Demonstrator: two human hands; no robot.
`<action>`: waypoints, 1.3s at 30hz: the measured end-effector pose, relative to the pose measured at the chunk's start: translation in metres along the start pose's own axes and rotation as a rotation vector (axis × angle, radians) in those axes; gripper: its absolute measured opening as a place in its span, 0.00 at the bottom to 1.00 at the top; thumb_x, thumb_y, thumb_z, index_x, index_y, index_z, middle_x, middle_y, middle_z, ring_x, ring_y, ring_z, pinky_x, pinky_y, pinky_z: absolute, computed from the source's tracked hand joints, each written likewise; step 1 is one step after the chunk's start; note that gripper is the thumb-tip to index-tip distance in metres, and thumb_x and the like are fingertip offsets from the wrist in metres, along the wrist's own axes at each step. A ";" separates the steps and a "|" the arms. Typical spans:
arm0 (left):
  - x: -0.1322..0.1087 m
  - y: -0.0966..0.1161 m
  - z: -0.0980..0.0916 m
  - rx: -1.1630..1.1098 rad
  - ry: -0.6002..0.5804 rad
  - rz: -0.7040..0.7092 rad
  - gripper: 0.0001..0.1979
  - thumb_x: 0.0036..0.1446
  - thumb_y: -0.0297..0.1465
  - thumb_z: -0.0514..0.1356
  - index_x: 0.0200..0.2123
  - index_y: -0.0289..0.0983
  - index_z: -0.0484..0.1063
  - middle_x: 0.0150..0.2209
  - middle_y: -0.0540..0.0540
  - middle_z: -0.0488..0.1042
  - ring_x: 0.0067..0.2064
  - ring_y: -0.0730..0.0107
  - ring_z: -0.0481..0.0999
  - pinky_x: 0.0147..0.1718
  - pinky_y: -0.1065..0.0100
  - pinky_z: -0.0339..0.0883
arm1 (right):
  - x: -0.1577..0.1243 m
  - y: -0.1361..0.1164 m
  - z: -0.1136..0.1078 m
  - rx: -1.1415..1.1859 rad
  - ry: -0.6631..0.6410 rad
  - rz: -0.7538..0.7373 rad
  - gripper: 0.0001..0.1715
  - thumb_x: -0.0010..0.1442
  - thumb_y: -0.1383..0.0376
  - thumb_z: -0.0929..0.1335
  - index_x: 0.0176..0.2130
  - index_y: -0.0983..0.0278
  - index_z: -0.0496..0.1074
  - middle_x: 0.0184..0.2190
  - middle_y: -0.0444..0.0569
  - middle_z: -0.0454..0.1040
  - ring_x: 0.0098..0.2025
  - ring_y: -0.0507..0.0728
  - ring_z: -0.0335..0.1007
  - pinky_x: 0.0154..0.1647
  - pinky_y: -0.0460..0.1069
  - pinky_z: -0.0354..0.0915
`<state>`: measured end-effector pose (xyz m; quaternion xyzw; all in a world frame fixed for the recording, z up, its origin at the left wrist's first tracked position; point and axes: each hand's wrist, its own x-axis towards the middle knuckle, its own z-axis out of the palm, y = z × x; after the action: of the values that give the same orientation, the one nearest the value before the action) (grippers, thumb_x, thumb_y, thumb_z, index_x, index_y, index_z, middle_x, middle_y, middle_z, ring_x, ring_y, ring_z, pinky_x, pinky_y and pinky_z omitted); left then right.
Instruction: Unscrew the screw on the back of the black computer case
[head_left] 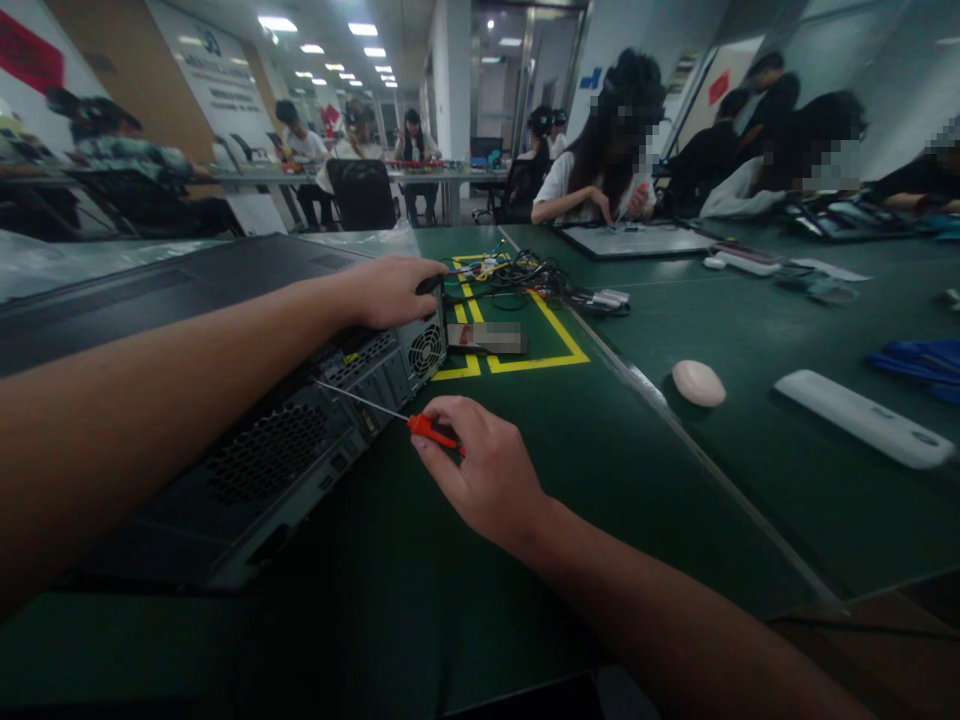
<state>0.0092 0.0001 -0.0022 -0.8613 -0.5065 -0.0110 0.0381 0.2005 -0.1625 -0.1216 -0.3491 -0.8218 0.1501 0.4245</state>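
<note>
A black desktop computer case (285, 440) lies at the left, its rear panel with vents and a round fan grille facing me. My left hand (394, 290) grips the case's far end at its upper edge, thumb bent over the corner; some fingertips are hidden. In my right hand (480, 460) is a screwdriver (429, 430) with an orange handle, pinched between thumb and fingers. Its long thin shaft slants up and left to the case's rear panel. Whether the tip sits in a screw is too small to tell.
Behind the case lie tangled cables (529, 275) and a small box (491, 338) inside yellow tape lines. To the right are a pale rounded object (698, 383), a long white device (862, 418) and blue cloth-like material (922, 365). Other people work across the table (637, 520).
</note>
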 end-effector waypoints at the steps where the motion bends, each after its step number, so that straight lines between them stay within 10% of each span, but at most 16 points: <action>1: 0.000 0.000 0.000 0.004 -0.004 -0.001 0.39 0.65 0.42 0.52 0.77 0.37 0.62 0.72 0.39 0.72 0.70 0.45 0.72 0.70 0.50 0.63 | 0.000 0.000 0.000 -0.002 -0.004 0.006 0.07 0.75 0.63 0.68 0.51 0.60 0.72 0.44 0.50 0.81 0.44 0.59 0.80 0.45 0.53 0.71; 39: -0.001 0.001 -0.001 -0.032 -0.010 0.005 0.42 0.60 0.42 0.55 0.77 0.38 0.62 0.70 0.37 0.74 0.69 0.42 0.73 0.70 0.48 0.63 | -0.002 -0.003 0.002 0.097 0.014 0.032 0.13 0.74 0.58 0.70 0.54 0.62 0.74 0.46 0.52 0.82 0.45 0.59 0.80 0.47 0.53 0.75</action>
<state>0.0100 -0.0015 -0.0010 -0.8630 -0.5045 -0.0147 0.0219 0.1981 -0.1659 -0.1225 -0.3422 -0.8049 0.1940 0.4442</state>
